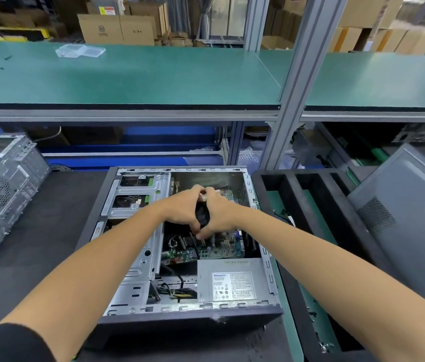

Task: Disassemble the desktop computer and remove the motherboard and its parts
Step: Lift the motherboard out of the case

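We are grasping the black fan [202, 214] with our left hand [184, 209] and right hand [219, 214], fingers curled around it (inside the open computer case [263, 246]).

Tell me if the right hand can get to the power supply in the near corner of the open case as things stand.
Probably yes. The power supply lies uncovered, nothing on top of it, just below the right forearm. The right hand, though, is gripping the black fan together with the left hand.
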A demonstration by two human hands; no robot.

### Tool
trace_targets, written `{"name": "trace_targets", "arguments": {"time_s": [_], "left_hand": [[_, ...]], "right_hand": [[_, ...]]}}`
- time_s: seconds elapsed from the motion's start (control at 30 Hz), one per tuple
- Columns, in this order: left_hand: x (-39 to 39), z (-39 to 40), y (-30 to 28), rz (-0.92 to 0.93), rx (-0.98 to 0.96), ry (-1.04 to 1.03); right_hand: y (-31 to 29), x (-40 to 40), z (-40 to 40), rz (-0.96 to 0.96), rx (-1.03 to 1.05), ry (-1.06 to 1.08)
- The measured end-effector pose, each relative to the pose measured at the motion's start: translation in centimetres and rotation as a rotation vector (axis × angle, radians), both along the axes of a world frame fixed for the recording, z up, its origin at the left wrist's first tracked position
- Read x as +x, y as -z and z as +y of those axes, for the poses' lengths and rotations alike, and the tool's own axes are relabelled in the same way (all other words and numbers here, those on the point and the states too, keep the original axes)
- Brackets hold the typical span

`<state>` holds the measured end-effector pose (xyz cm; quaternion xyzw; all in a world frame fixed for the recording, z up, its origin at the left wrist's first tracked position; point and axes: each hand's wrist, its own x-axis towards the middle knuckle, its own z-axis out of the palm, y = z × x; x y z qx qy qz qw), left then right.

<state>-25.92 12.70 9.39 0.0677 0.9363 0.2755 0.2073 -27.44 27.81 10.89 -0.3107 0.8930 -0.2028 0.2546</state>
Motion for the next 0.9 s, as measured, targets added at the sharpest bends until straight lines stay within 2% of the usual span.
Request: {"name": "trace_targets", "arguments": {"time_s": [0.07, 0.13, 0.23, 0.37, 0.5, 0.73, 0.9], "left_hand": [[-0.1, -0.2, 0.2, -0.001, 0.058, -0.029], [-0.2, -0.6, 0.1, -0.016, 0.121, -0.039], [-0.4, -1.4, -0.3, -0.020, 0.173, -0.038], [-0.6, -1.7, -0.5, -0.042, 0.213, -0.015], [-0.8, -2.1, -0.8, -0.063, 0.201, 0.011], [-0.6, -2.5, -1.7, -0.010, 0.028, 0.081], [0.1, -3.6, -2.2, -0.051, 0.098, 0.070]], "right_hand": [[0.6, -0.3, -0.1, -0.086, -0.098, 0.029], [1.2, -0.5, -0.2, -0.144, -0.109, 0.008], [2.1, -0.5, -0.8, -0.069, -0.046, 0.004], [2.3, -0.8, -1.5, -0.074, -0.101, 0.017], [2.3, -0.9, -1.9, 0.005, -0.088, 0.029], [2.0, -0.6, -2.3, 0.049, -0.018, 0.021], [1.0, -0.2, -2.8, 0.123, 0.058, -0.004]]}}
